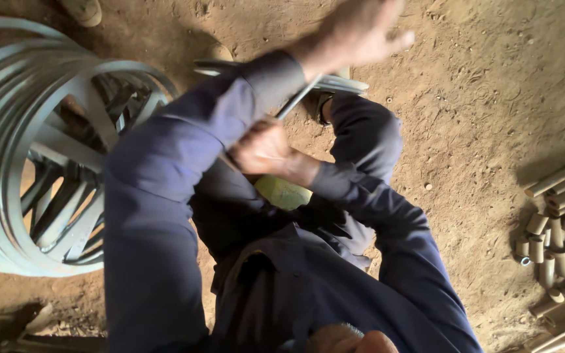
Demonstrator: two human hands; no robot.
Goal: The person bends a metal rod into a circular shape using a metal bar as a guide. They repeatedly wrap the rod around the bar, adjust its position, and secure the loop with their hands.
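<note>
Right hand point(266, 151) clamped on grey metal strip point(295, 98); left hand point(354, 29) open, raised just beyond.

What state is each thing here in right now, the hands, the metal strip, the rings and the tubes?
left hand: raised, fingers spread, blurred, holding nothing visible.
right hand: closed in a grip on the metal strip.
metal strip: thin, slanted, running up from the right hand behind the left sleeve.
grey metal rings: stacked and overlapping on the dirt floor.
short tubes: piled loose, lying on the floor at right.
</note>
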